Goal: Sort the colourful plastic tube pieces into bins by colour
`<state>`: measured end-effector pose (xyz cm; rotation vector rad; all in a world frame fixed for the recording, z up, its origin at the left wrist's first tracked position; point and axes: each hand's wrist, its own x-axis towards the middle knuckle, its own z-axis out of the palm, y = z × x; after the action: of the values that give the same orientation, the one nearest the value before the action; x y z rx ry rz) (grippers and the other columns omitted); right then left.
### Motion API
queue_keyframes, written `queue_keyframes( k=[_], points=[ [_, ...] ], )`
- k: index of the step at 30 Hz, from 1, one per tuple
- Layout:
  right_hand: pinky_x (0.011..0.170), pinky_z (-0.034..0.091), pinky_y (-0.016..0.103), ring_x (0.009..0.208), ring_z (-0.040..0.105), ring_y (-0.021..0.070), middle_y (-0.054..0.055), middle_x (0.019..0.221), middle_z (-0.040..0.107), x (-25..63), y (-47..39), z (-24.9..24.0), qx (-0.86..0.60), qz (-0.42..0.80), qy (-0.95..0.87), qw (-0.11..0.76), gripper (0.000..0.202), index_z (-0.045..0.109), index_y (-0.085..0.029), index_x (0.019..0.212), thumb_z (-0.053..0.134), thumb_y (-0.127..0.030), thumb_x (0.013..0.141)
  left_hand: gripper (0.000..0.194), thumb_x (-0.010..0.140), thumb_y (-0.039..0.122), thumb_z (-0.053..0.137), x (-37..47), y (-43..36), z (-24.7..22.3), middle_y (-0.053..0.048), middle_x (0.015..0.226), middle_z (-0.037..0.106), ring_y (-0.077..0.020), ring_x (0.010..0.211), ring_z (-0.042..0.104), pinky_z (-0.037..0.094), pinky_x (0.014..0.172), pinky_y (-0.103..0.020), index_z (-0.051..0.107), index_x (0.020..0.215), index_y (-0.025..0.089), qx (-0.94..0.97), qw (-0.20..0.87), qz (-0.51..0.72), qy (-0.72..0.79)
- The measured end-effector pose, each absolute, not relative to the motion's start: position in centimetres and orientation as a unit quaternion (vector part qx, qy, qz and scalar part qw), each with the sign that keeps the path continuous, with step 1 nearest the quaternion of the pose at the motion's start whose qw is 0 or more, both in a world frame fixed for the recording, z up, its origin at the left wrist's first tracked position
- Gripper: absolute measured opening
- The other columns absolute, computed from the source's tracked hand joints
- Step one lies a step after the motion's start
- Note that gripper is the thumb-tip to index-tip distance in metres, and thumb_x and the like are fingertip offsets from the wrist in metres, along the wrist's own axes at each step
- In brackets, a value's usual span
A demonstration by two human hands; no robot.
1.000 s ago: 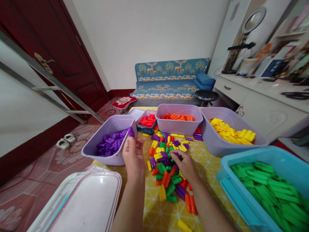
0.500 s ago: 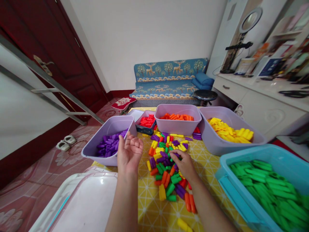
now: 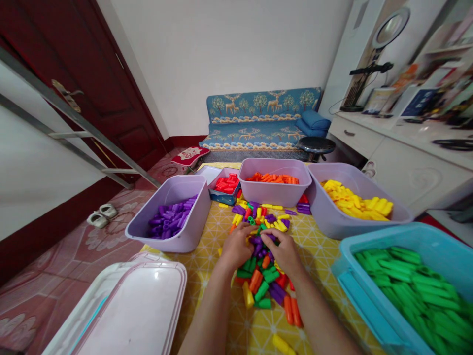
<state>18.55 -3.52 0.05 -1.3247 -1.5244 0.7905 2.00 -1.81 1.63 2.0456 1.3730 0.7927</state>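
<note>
My left hand (image 3: 237,248) reaches over the left side of a mixed pile of short plastic tubes (image 3: 264,288). Its thumb and fingers are bent but apart, with the tips among purple and yellow pieces. On the pile's right side, my right hand (image 3: 284,251) has its fingers curled and thumb drawn in; what lies between them is mostly hidden. Purple tubes (image 3: 259,246) show in the gap between both hands. Green tubes (image 3: 261,291), orange tubes (image 3: 255,281) and yellow tubes (image 3: 248,295) spread toward me.
Around the pile stand a purple-tube bin (image 3: 201,217), a small box of red tubes (image 3: 223,197), an orange-tube bin (image 3: 275,193), a yellow-tube bin (image 3: 332,217) and a turquoise green-tube bin (image 3: 360,296). Stacked lids (image 3: 140,305) lie at left on the yellow tablecloth (image 3: 207,281).
My left hand has moved from beside the purple-tube bin, palm up and open, rightward and down onto the pile. My right hand stays at nearly the same spot.
</note>
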Motion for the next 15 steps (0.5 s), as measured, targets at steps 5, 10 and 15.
queue_keyframes(
  k=[5,10,15],
  points=[
    [0.078,0.047,0.032,0.082,0.063,0.0206,0.003,0.084,0.069,18.6,-3.7,0.3,-0.531,0.323,-0.627,0.469,0.023,0.067,-0.020,0.084,0.055,-0.040,0.083,0.043,0.071,0.006,0.052,2.8,-1.6,0.9,-0.007,0.108,0.068,-0.0227,0.102,0.060,0.044,0.094,-0.035,0.068,0.108,0.020,0.687,0.310,0.406,0.517],
    [0.077,0.046,0.031,0.083,0.061,0.0199,0.004,0.081,0.066,18.6,-3.8,0.6,-0.508,0.291,-0.639,0.499,0.025,0.065,-0.020,0.076,0.055,-0.041,0.084,0.032,0.080,0.029,0.059,3.3,-1.3,0.7,-0.006,0.095,0.070,-0.0185,0.082,0.063,0.048,0.077,-0.029,0.066,0.107,0.015,0.542,0.452,0.529,0.471],
    [0.079,0.049,0.032,0.089,0.062,0.0196,0.005,0.098,0.066,18.3,-3.8,1.1,-0.522,0.304,-0.601,0.524,0.040,0.057,-0.022,0.117,0.059,-0.041,0.081,0.034,0.080,0.037,0.062,3.9,-1.7,1.0,-0.004,0.081,0.071,-0.0152,0.068,0.061,0.047,0.065,-0.025,0.069,0.105,0.015,0.541,0.519,0.508,0.423]
  ],
)
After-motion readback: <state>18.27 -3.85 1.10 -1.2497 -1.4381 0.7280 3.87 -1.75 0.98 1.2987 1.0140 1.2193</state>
